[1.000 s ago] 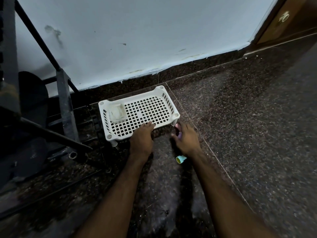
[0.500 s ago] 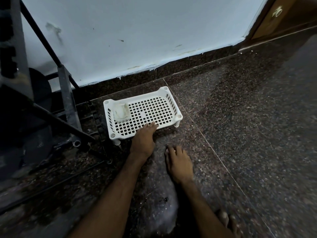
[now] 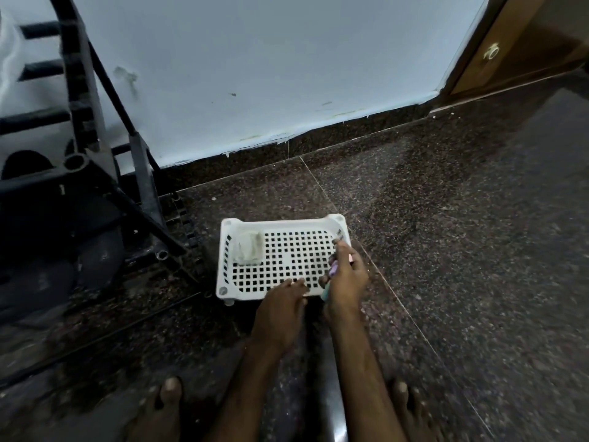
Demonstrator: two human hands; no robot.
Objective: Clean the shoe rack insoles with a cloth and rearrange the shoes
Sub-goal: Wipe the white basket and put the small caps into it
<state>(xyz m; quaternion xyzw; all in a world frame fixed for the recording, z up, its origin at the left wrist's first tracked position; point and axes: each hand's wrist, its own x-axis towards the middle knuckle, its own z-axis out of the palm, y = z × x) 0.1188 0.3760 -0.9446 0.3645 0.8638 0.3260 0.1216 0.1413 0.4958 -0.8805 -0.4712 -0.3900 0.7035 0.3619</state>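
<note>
A white perforated plastic tray stands on short legs on the dark granite floor. My left hand rests with straight fingers on the tray's near rim. My right hand hovers over the tray's right end and grips a small purple and teal object, mostly hidden by the fingers. A small whitish square item sits in the tray's far left corner. No shoes or cloth are plainly visible.
A black metal rack frame stands at the left against the pale wall. A wooden door is at the far right. My bare feet are at the bottom edge. Open granite floor stretches to the right.
My right hand left the floor in front of the tray and now holds the purple and teal object over the tray's right end. The view pulled back, showing my feet.
</note>
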